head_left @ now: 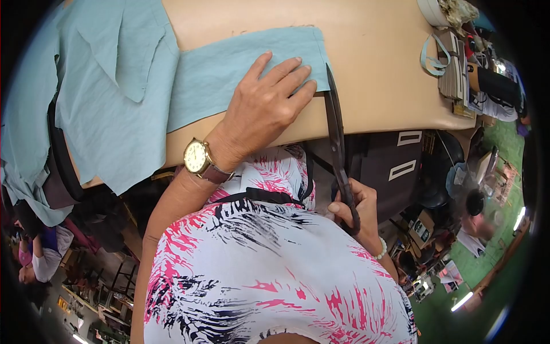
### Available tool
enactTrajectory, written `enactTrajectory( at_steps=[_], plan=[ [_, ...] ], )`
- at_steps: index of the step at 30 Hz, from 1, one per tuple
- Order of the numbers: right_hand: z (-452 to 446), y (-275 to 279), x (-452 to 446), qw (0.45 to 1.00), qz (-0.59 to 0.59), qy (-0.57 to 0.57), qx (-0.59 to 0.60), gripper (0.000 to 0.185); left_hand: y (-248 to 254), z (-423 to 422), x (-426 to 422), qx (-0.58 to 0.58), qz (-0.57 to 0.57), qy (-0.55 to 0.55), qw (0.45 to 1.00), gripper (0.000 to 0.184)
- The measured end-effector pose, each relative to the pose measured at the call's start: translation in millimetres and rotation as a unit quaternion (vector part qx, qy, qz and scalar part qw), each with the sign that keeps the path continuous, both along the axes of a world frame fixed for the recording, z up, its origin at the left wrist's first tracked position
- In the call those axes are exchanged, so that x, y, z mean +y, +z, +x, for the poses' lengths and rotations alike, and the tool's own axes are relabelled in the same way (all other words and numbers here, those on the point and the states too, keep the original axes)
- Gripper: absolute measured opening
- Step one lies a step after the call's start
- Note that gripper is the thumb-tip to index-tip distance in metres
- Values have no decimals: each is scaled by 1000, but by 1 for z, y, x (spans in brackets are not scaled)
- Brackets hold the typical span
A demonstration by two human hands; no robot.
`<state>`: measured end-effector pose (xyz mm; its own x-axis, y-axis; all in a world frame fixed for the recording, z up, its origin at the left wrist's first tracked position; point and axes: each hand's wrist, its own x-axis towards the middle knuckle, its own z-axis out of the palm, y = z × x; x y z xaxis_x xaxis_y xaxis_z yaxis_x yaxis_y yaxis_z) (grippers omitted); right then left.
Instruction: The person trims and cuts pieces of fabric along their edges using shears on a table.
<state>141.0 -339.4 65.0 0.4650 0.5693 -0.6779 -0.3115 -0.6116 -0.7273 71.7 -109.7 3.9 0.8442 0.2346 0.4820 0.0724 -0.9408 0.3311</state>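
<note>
A strip of light blue fabric (212, 80) lies flat on the tan tabletop (389, 69). My left hand (272, 94), with a wristwatch (197, 156) on its wrist, rests palm down on the strip, fingers spread. My right hand (362, 209) is closed round the handles of large dark scissors (335, 126), below the table's front edge. Their blades point up over the edge, with the tip beside the strip's right end. Whether the blades touch the fabric I cannot tell. Larger pieces of the same blue fabric (129, 114) lie to the left and hang over the edge.
At the table's right end stands a stack of boards or folders (451, 69) with a blue fabric loop (433, 57) beside it. A white container (433, 12) sits behind. Another person (48, 255) is at the lower left. Green floor (458, 269) shows at right.
</note>
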Motion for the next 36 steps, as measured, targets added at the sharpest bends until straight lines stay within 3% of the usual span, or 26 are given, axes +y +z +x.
enactTrajectory(
  at_steps=[11,23,36],
  plan=[
    [1,7,1,999,-44,-10,27,29,0,0,0,5,0,-4,1000,22],
    [14,3,13,995,36,-15,88,28,-1,-1,0,-19,-2,-12,1000,19],
    [12,-1,24,998,35,-2,59,28,-1,-3,-1,-40,-10,-23,999,17]
  ],
)
